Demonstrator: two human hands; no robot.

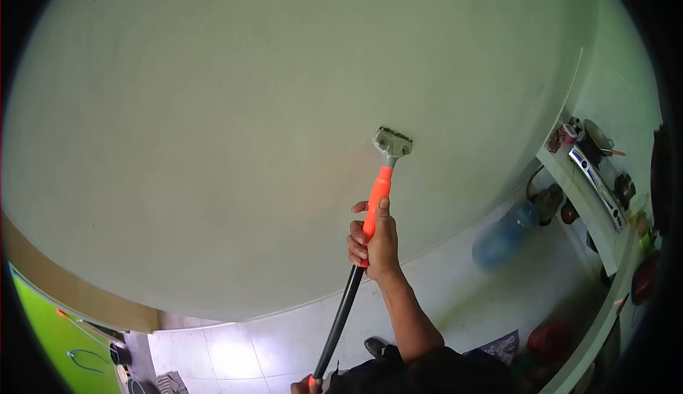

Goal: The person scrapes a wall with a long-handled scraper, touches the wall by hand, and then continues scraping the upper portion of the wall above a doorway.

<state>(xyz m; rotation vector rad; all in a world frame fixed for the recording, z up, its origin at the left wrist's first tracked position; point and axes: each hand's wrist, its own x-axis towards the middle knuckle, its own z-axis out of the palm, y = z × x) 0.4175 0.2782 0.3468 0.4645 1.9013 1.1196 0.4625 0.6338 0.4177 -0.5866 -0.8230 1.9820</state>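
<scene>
Two-handed scraper positioning in hand, I'd say: my right hand (383, 246) is wrapped round the upper orange grip, index finger looser, and my left hand (300, 387) is closed at the lower one, partly cut off. Scraper (392, 143) head sits just beyond my right fingers, over the wall (213, 145), contact unclear; any blade move calls for both hands steering together.

The pale bench (585, 198) on the right held a silver stove (596, 189), with a pan (596, 136) and a smaller dark pot (625, 190) along its far side. On the light tiled floor (434, 298) lay a blurred blue container (500, 241), a patterned cloth (502, 347) and, at lower left, a striped cloth (171, 383).
</scene>
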